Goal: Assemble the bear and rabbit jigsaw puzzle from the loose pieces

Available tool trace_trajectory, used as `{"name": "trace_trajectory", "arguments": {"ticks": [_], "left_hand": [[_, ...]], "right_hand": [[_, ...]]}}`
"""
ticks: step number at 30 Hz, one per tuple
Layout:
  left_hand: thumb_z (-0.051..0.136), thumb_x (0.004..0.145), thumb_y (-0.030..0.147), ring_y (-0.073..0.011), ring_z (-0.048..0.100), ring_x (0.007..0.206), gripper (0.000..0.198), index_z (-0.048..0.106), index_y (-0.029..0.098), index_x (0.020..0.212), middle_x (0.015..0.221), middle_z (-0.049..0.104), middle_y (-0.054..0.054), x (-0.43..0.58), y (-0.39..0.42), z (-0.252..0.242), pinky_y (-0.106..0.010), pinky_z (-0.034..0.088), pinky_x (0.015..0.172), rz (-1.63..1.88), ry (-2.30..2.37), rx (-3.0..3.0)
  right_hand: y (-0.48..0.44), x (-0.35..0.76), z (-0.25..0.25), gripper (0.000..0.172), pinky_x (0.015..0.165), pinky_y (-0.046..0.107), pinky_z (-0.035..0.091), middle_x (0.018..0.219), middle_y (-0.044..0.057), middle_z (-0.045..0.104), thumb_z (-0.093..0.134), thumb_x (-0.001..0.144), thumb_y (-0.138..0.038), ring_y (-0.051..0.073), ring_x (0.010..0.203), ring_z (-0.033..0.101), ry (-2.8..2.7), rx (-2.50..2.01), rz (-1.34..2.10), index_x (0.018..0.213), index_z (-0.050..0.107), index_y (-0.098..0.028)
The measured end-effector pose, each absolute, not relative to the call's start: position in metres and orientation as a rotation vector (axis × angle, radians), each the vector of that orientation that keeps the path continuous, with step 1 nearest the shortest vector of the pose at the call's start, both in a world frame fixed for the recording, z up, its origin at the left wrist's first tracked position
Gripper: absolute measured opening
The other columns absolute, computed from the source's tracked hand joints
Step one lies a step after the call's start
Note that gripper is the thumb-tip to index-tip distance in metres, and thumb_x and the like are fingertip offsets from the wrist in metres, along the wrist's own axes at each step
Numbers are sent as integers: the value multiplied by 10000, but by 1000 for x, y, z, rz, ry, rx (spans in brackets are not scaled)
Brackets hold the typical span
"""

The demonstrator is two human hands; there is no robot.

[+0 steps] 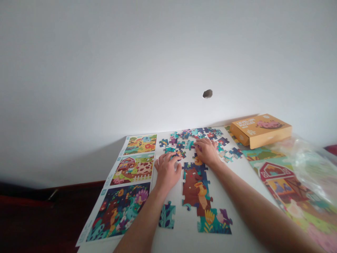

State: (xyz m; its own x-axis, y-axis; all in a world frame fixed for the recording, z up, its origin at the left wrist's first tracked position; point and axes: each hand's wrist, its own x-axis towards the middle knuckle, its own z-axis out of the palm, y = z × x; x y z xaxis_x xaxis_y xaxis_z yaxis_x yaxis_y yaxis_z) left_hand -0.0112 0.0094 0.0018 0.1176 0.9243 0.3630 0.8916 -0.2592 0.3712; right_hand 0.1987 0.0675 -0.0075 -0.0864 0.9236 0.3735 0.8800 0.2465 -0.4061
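My left hand point(167, 172) rests palm down with its fingers apart, the fingertips at a dark puzzle piece point(181, 154) in the loose pile. Just right of it, my right hand point(207, 151) lies over other pieces, fingers stretched out; what is beneath them is partly hidden. A teal piece point(189, 144) is by its fingertips. Between my forearms sits a joined section with a brown bear point(192, 184), linked at its lower right to pieces with a yellow plant point(210, 216). A separate teal leaf section point(166, 215) lies left of it.
A picture sheet point(98, 200) with three printed scenes covers the table's left side. At the back right stands an orange puzzle box point(263, 128), near clear plastic wrap point(302, 158) and a farm picture point(289, 196). The white wall point(168, 70) rises behind the table.
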Motion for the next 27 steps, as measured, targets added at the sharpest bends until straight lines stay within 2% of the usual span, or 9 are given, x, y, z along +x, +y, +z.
{"name": "trace_trajectory", "arguments": {"ticks": [3,7,12,18,22,27], "left_hand": [[597,834,203,-260,522,1203,242,723,330,997,1255,659,5,-12,10,2,-452,340,1057,827,1868,2305],[592,835,200,-258,524,1197,244,722,330,996,1249,660,8,-12,11,1,-455,330,1067,827,1866,2299],[589,840,206,-266,520,1201,243,720,330,1001,1261,656,4,-12,10,2,-460,327,1064,811,1868,2293],[588,841,206,-263,519,1203,253,719,332,1016,1261,656,9,-12,11,1,-452,328,1068,823,1864,2313],[584,842,205,-262,520,1196,253,721,331,1014,1261,657,11,-12,11,0,-451,327,1066,825,1865,2314],[579,848,202,-268,519,1193,244,724,319,1005,1256,657,-3,-11,11,2,-460,326,1058,816,1868,2293]], "right_hand": [[66,197,-6,267,1076,483,276,1267,59,663,502,928,-269,245,1196,526,-1895,-1699,46,1072,727,-263],[65,196,-7,298,1105,569,216,1386,70,591,525,913,-308,291,1292,459,-1814,-1820,24,1147,708,-279],[65,196,-8,312,1114,629,180,1393,64,589,496,925,-305,302,1327,427,-1862,-1837,66,1163,698,-297],[65,193,-6,397,1077,722,169,1541,67,422,439,969,-397,365,1416,309,-1956,-1876,36,1324,600,-318],[64,193,-8,392,1073,745,142,1508,61,466,395,994,-435,362,1409,319,-2003,-1856,42,1302,612,-327],[69,192,-2,347,1097,717,144,1437,69,538,454,967,-392,354,1371,371,-1966,-1861,36,1219,675,-303]]}}
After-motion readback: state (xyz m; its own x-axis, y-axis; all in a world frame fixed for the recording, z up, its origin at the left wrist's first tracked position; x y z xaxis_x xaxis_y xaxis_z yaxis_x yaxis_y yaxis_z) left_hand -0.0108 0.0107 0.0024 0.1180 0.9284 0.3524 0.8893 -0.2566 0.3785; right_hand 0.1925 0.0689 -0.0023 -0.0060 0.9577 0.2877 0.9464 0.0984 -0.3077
